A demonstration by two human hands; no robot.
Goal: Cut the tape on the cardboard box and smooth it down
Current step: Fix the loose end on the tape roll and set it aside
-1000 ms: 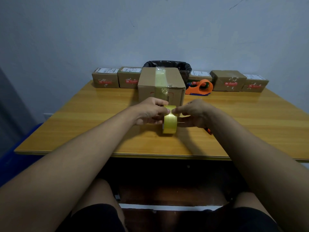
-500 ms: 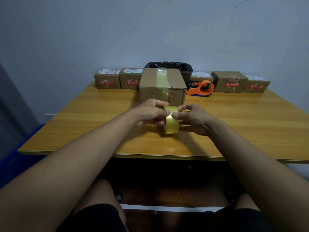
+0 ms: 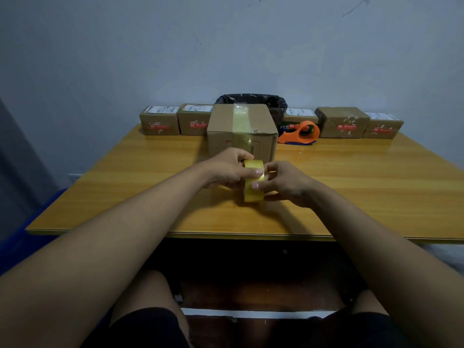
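Observation:
A cardboard box [image 3: 221,126] stands mid-table with a strip of clear yellowish tape [image 3: 240,119] running over its top and down its front face. Just in front of it a yellow tape roll [image 3: 253,194] stands on edge on the table. My left hand [image 3: 226,169] grips the roll from the left, thumb on its outer face. My right hand [image 3: 286,184] holds it from the right, thumb pressed on the face just below the left thumb. Whether a strip links the roll to the box I cannot tell.
An orange tape dispenser [image 3: 301,134] lies right of the box. Several small labelled parcels [image 3: 160,124] line the back edge of the wooden table [image 3: 376,177]. A bin with a black liner [image 3: 273,104] stands behind the box. My knees are under the near edge.
Both hands and the roll shifted slightly toward the box. My right thumb slid down the roll's face, and the fingers of that hand spread a little.

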